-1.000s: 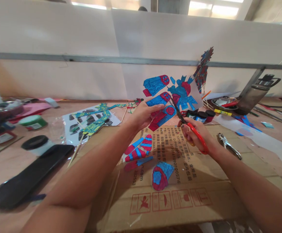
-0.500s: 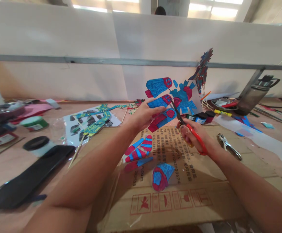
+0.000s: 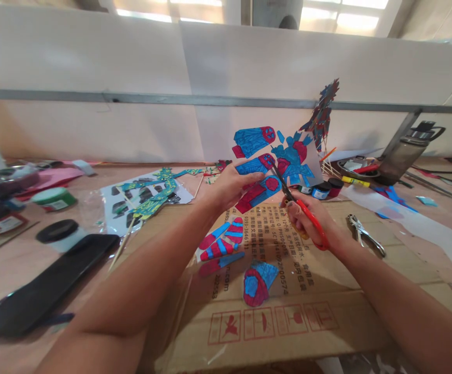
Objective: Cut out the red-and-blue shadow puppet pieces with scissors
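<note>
Painted sheet [image 3: 288,157] is up above the far edge of the cardboard [image 3: 346,280], left grip [image 3: 234,185] pinching it, right grip [image 3: 321,210] clamped round red scissors [image 3: 313,223]. Probably light, bendy, tearable; hold by the border. Underside contact's hard to see.

- Cardbd [image 3: 350,324] on table [image 3: 8,267], ctr; cutouts [image 3: 257,283] on it.
- Sheet [image 3: 252,141] in L hand [image 3: 233,187], above cardbd.
- Scissors [image 3: 302,208] in R hand [image 3: 323,215], blades at sheet.
- Hole punch [image 3: 367,238] R of R hand.
- Bottle [image 3: 407,153] back R, on table.
- Lidded tub [image 3: 54,199] L.
- Panel [image 3: 124,130] behind table.
</note>
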The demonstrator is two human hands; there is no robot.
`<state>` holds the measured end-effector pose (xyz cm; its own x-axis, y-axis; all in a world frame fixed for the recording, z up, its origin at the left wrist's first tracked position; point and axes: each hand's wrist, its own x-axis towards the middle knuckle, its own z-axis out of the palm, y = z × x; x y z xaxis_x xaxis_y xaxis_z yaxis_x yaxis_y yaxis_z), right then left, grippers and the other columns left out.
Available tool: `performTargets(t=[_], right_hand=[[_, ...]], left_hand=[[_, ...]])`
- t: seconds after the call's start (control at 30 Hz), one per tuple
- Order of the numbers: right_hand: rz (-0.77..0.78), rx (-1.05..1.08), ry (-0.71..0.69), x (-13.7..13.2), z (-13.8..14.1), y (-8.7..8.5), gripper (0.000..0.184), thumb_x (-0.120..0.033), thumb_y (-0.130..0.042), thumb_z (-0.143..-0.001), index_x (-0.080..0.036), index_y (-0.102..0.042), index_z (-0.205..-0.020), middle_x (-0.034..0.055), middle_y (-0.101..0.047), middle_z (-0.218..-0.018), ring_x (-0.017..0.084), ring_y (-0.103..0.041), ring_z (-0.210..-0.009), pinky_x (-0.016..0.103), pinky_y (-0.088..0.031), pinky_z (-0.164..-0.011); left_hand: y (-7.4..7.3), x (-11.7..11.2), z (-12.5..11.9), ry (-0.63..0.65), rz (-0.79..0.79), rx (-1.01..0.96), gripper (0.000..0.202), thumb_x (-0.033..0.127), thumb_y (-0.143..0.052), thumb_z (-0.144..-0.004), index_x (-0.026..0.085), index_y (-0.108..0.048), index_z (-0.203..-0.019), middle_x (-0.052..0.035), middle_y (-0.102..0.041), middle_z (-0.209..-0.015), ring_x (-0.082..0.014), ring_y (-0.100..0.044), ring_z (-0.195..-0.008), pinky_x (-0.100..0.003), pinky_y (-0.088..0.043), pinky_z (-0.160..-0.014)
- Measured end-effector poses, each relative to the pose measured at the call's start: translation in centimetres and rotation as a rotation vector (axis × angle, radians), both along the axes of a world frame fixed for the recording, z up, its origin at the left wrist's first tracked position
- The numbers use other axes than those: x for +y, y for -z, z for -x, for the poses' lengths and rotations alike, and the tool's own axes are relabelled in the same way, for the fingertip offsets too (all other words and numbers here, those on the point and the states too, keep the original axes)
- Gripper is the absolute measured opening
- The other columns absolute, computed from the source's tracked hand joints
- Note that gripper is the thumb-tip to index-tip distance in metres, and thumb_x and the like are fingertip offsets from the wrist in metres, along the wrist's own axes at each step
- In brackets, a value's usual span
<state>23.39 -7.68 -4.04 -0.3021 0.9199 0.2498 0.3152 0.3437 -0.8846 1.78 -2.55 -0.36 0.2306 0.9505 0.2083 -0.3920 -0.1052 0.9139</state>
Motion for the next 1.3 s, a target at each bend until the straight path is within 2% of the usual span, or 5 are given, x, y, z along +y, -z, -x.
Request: performTargets(t=[0.4,0.6,0.83,1.0,1.3], right_hand=[[0.056,0.077,0.076,-0.6,0.6,-0.3,0.058,-0.078,-0.058,-0.085,-0.021,-0.056,-0.096,-0.0048,-0.046,-0.065,0.009,-0.040,-0.047,0.020,-0.031,-0.036],[0.038,0.059,0.059,-0.5,0.7,0.0,0.041,-0.062,-0.059,-0.092,-0.021,-0.055,-0.093,-0.0059,-0.045,-0.065,0.008,-0.041,-0.047,0.020,-0.034,-0.039],[-0.011,0.066,-0.009,0.0,0.5,0.6,0.012,-0.036,-0.055,-0.094,-0.024,-0.053,-0.095,-0.0070,-0.047,-0.063,0.010,-0.044,-0.047,0.023,-0.040,-0.042],[-0.009,0.057,0.019,0.5,0.3,0.9,0.017,-0.041,-0.054,-0.095,-0.024,-0.053,-0.092,-0.0072,-0.046,-0.060,0.011,-0.044,-0.046,0.024,-0.039,-0.041],[-0.027,0.061,0.030,-0.2,0.4,0.0,0.015,-0.037,-0.056,-0.091,-0.023,-0.051,-0.087,-0.0066,-0.050,-0.058,0.010,-0.044,-0.045,0.024,-0.038,-0.044]], left_hand=[[0.2,-0.4,-0.9,-0.018,0.064,-0.088,0.037,0.019,-0.092,-0.063,0.020,-0.074,-0.096,-0.0044,-0.080,-0.094,-0.0220,-0.077,-0.084,-0.037,-0.064,-0.081],[-0.1,-0.3,-1.1,-0.143,0.124,-0.182,0.022,0.020,-0.085,-0.070,0.019,-0.073,-0.089,-0.0023,-0.079,-0.083,-0.0222,-0.077,-0.082,-0.032,-0.065,-0.070],[0.5,-0.1,-1.6,-0.085,0.077,-0.188,0.021,0.018,-0.082,-0.072,0.020,-0.074,-0.091,-0.0026,-0.081,-0.095,-0.0207,-0.078,-0.084,-0.032,-0.064,-0.074],[0.7,-0.1,-1.8,-0.106,0.022,-0.163,0.022,0.019,-0.081,-0.072,0.021,-0.075,-0.093,-0.0029,-0.082,-0.098,-0.0215,-0.077,-0.093,-0.031,-0.063,-0.079],[1.0,-0.1,-1.8,-0.081,-0.066,-0.143,0.025,0.021,-0.087,-0.069,0.019,-0.077,-0.092,-0.0020,-0.080,-0.091,-0.0168,-0.075,-0.081,-0.029,-0.061,-0.079]])
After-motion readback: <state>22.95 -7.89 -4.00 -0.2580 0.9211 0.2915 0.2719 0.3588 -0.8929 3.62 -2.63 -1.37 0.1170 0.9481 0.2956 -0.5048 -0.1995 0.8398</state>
